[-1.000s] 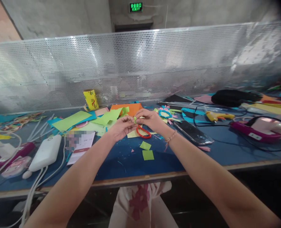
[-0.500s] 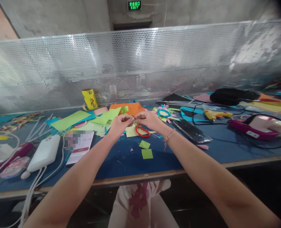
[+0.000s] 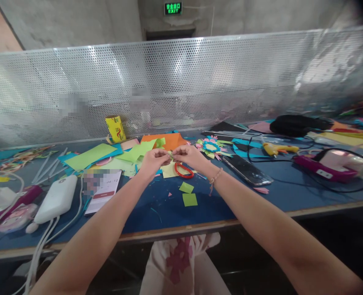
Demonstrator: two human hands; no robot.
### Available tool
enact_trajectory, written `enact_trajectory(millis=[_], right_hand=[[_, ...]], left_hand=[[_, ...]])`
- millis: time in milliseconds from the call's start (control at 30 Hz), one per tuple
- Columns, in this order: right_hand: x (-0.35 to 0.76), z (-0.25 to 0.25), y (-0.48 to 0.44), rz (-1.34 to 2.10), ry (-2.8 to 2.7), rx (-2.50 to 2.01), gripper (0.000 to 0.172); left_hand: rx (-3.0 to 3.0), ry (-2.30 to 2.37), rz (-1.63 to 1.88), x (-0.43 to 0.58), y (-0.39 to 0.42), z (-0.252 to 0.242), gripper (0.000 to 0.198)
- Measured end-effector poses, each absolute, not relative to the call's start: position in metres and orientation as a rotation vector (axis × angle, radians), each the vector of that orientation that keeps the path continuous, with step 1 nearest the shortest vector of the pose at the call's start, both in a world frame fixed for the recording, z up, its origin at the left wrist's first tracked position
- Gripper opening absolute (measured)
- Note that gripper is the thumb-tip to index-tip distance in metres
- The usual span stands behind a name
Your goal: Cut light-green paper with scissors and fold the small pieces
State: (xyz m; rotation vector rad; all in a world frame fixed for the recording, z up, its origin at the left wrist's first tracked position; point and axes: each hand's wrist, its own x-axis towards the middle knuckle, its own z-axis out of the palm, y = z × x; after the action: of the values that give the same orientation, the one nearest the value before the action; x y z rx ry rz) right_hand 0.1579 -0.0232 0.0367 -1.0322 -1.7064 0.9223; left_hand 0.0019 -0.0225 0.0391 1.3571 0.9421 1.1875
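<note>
My left hand (image 3: 155,159) and my right hand (image 3: 191,156) meet above the middle of the blue table, fingertips pinched together. Between them is a small green piece of paper (image 3: 171,156), mostly covered by the fingers. Just below the hands lie red-handled scissors (image 3: 183,170), their blades not clearly seen, beside a pale yellow paper (image 3: 167,170). Nearer the table's front edge are two small green paper squares, one (image 3: 186,187) folded or bent, the other (image 3: 190,199) flat. A paper flower (image 3: 211,146) in blue, pink and green lies right of my right hand.
Green sheets (image 3: 92,156) and an orange sheet (image 3: 163,141) lie behind the hands. A lit phone (image 3: 104,192) and a white power bank (image 3: 57,198) with cables are at left. At right are a dark phone (image 3: 248,170), a yellow glue gun (image 3: 279,148) and a purple power strip (image 3: 325,169).
The hands stay pinched together at nearly the same spot, with a slight shift of the fingers. The whole view has moved very slightly; the things on the table lie as before.
</note>
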Motion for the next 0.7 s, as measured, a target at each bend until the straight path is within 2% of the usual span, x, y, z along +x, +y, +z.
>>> enact_trajectory(millis=[200, 567, 700], right_hand=[[0.1588, 0.0329, -0.0213, 0.924, -1.727, -1.000, 0.016], [0.1606, 0.0319, -0.0178, 0.756, -1.841, -1.036, 0.013], [0.1616, 0.0297, -0.0152, 0.644, -1.887, -1.100, 0.009]], left_hand=[[1.424, 0.967, 1.128, 0.0005, -0.0264, 0.0420, 0.014], [1.337, 0.948, 1.122, 0.0008, -0.0225, 0.0383, 0.009], [1.445, 0.986, 1.103, -0.0003, -0.0212, 0.0361, 0.015]])
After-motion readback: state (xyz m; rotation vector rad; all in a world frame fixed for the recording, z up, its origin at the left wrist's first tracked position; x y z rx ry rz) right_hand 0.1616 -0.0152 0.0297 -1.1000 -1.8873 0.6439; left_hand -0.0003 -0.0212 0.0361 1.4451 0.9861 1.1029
